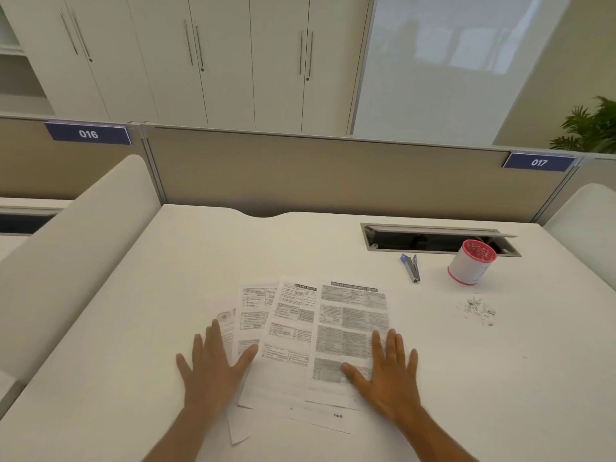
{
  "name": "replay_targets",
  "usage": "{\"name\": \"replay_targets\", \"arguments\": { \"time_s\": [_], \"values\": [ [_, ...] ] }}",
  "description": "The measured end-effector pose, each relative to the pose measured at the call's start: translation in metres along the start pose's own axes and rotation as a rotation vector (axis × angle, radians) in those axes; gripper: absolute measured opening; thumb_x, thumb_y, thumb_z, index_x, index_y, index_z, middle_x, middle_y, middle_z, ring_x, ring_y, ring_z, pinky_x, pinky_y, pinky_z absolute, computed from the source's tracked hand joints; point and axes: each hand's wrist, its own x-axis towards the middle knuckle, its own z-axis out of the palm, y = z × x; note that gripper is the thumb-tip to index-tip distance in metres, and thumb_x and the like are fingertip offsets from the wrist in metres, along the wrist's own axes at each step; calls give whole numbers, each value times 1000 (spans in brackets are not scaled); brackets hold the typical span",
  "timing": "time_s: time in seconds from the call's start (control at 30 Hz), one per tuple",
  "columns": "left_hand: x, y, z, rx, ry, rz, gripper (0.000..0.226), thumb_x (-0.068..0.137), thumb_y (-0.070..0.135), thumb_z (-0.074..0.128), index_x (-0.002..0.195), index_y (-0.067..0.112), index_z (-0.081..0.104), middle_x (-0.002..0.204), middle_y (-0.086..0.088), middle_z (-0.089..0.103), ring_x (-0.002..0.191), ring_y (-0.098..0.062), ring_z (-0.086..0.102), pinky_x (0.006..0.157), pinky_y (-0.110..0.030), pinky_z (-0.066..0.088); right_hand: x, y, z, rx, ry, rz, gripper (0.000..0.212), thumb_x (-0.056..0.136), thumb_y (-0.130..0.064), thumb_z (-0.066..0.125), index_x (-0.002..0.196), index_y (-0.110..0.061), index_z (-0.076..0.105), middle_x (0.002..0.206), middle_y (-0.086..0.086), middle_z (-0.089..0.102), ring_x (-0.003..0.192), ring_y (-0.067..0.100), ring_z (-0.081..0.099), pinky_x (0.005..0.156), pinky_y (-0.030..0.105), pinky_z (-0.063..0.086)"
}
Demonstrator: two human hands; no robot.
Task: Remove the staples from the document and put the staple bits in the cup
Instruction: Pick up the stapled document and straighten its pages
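Several printed sheets of the document (300, 331) lie fanned out on the white desk (133, 328). My left hand (213, 365) rests flat, fingers spread, on the left edge of the sheets. My right hand (388, 371) lies flat with fingers apart on the right sheet. Neither hand holds anything. A small pile of staple bits (476, 310) sits on the desk to the right of the papers. Behind it stands the cup (470, 261), white with a red rim and base, with staple bits inside. A grey staple remover with a blue end (411, 266) lies left of the cup.
An open cable tray slot (433, 238) is cut into the desk behind the cup. A beige partition (333, 175) closes off the back of the desk, and white side panels (73, 248) flank it. A plant (590, 128) stands at the far right.
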Motion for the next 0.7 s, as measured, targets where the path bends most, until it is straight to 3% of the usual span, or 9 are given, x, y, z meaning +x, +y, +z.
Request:
{"name": "replay_targets", "arguments": {
  "time_s": [0.17,0.33,0.53,0.7],
  "values": [
    [1,23,0,-110,-29,-23,104,80,79,42,155,23,-2,161,-5,23,150,-22,10,119,-51,0,-2,-32,7,14,-41,-97,109,73,-91,15,153,-20,-9,160,12,-19,145,22,-25,115,52,-17],
    [7,39,-6,-192,-21,-47,108,75,82,45,155,22,5,145,-4,48,136,-27,39,108,-49,28,-1,-54,9,40,-72,-168,111,73,-91,17,153,-19,-9,160,9,-19,145,20,-24,116,52,-17],
    [12,59,-5,-682,-201,-193,127,59,80,67,152,33,-6,153,-7,39,138,-30,39,113,-53,30,-3,-68,14,128,-69,-240,115,71,-93,19,152,-18,-14,161,5,-16,145,14,-24,116,47,-18],
    [19,67,-5,-871,-206,-304,114,78,52,74,153,26,-8,153,-14,36,137,-32,39,109,-48,35,0,-73,10,196,-64,-234,117,72,-91,22,152,-14,-12,163,2,-8,147,13,-15,118,45,-16]
  ]
}}
